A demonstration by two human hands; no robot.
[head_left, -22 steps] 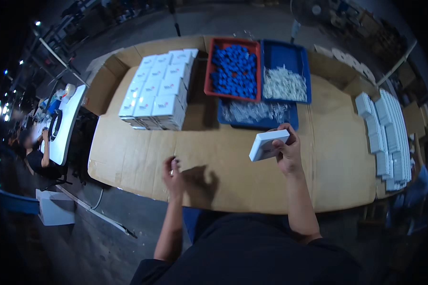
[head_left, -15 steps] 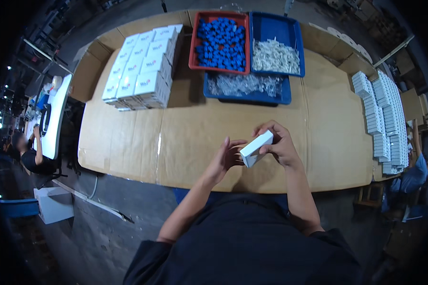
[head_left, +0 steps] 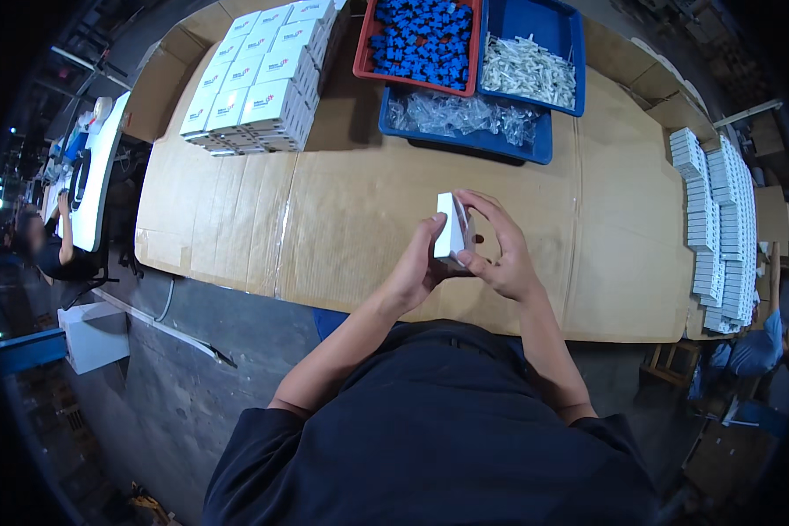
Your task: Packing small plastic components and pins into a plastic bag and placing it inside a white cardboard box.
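A small white box (head_left: 448, 226) is held up in front of me, above the table's near part, with a narrow side facing up. My left hand (head_left: 415, 267) grips its left side, the thumb lying along the edge and the other fingers mostly hidden beneath. From the right, my right hand (head_left: 505, 252) curves round the box, fingertips at its far end and thumb at its near corner. A gap shows between that palm and the box.
White cartons (head_left: 270, 103) are stacked at the far left. A red tray (head_left: 359, 68) of blue parts, a blue tray (head_left: 579, 57) of whitish pieces and another blue tray (head_left: 465, 147) of clear plastic stand behind. Small white boxes (head_left: 706, 237) line the right edge. Two people sit at the sides.
The box has turned from slanting to nearly upright in view. My left hand has closed on it, and my right hand's grip has shifted. The whole view has moved slightly.
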